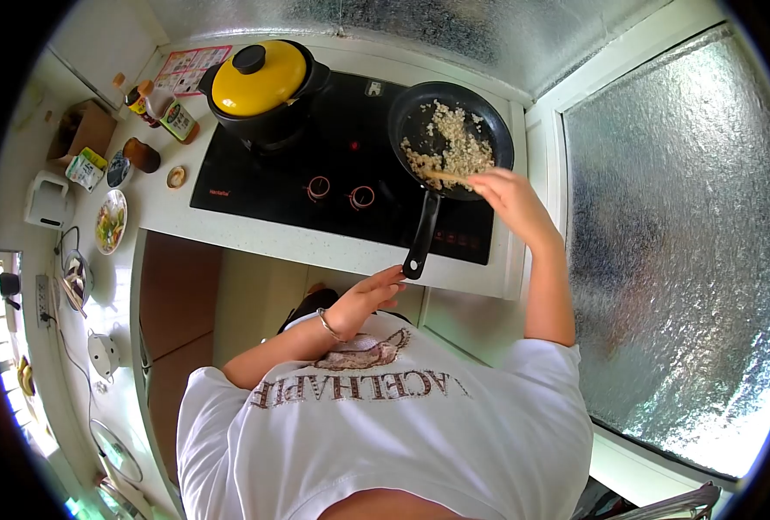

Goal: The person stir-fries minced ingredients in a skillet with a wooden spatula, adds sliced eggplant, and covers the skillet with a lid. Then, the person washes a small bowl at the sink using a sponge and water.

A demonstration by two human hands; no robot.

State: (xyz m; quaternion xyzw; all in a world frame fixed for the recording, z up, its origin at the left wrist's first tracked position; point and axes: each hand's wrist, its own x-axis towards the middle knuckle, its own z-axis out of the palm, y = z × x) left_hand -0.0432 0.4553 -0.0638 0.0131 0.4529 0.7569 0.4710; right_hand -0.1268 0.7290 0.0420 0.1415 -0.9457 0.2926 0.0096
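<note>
A black frying pan [406, 106] sits on the right of the cooktop, with small pale chopped pieces of food [456, 143] spread over its base. My right hand [508, 198] is closed around a wooden spatula [445, 177], whose far end lies among the food. The pan's handle [423, 234] points toward me. At the tip of that handle is my left hand [366, 302], fingers stretched out and not wrapped around it; whether a fingertip touches the handle I cannot tell. A bracelet circles the left wrist.
On the black cooktop [255, 195] stands a dark pot with a yellow lid [259, 78]. Bottles [175, 117], a brown jar [142, 156] and a plate of cut food [112, 222] are on the left counter. A textured glass panel [662, 217] borders the right side.
</note>
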